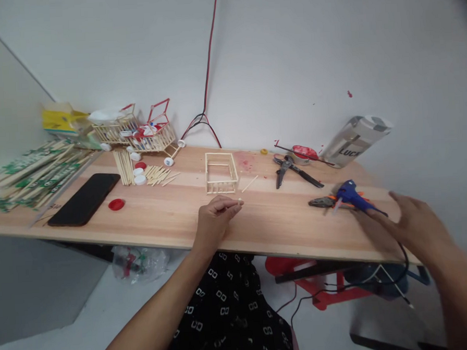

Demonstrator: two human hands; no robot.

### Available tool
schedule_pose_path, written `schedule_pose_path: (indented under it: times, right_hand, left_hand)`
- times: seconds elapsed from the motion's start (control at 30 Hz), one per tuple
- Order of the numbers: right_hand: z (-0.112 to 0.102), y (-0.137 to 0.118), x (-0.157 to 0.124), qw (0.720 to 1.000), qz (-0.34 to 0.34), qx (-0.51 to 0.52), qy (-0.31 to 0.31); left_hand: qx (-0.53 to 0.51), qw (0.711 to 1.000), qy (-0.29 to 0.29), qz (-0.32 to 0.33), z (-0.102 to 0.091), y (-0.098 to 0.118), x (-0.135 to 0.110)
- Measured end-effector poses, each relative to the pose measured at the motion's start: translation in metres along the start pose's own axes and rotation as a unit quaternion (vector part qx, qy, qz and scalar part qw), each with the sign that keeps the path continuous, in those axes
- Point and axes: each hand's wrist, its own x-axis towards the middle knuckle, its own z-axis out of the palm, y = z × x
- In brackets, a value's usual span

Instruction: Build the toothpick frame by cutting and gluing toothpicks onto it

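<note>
My left hand (216, 220) is closed in a pinch over the middle of the table. A small pale piece (240, 201), like the end of a wooden stick, shows at its fingertips. Just beyond it stands a small open frame of glued sticks (222, 187), with short uprights along its near side. One loose stick (250, 183) lies to the right of that frame. My right hand (418, 223), slightly blurred, has its fingers apart beside the handle of a blue glue gun (350, 194). The glue gun rests over orange-handled pliers (321, 202); I cannot tell whether my hand touches it.
Dark cutters (286, 167), a red-stained cup (305, 153) and a leaning carton (359, 139) are at the back right. Leftward are cut sticks (159, 174), bottle caps (140, 180), a phone (85, 199), packaged chopsticks (41, 174) and stick-built carts (153, 137). A cord (405, 260) hangs off the right edge.
</note>
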Motion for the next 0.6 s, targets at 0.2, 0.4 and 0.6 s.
schedule_pose_path:
  times: [0.2, 0.4, 0.6]
  right_hand:
    - [-0.045, -0.118, -0.054, 0.945, -0.094, 0.308, 0.051]
    - [-0.023, -0.227, -0.078, 0.819, -0.155, 0.54, -0.112]
    - [-0.01, -0.248, -0.079, 0.755, -0.129, 0.622, -0.164]
  left_hand:
    - [0.032, 0.999, -0.013, 0.018, 0.004, 0.005, 0.001]
    - [0.004, 1.0, -0.022, 0.006, 0.006, 0.019, -0.002]
    - [-0.026, 0.999, -0.024, 0.003, 0.002, 0.019, -0.001]
